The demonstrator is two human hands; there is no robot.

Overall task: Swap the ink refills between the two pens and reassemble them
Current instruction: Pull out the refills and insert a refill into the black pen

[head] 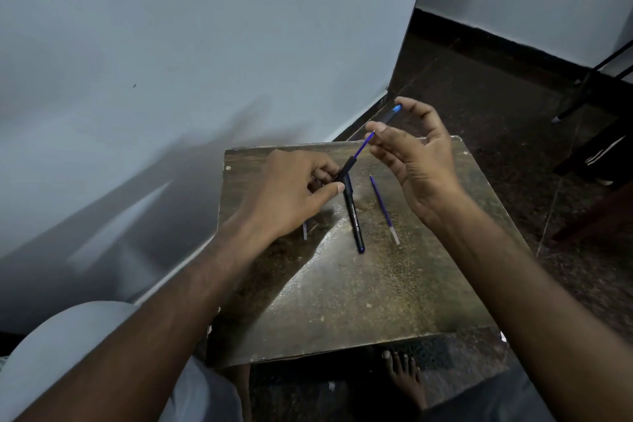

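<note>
Black pen barrel [352,209], pinched by left hand [291,192], contains blue refill [363,146] pinched by right hand [414,161].

Pale wall [171,44], dark floor [496,96], worn table [376,301].

On the table [394,301] the pen body [354,216] lies mid-top — a loose refill [383,209] just right of it, another refill end [305,231] left, both hands above its far end.
</note>
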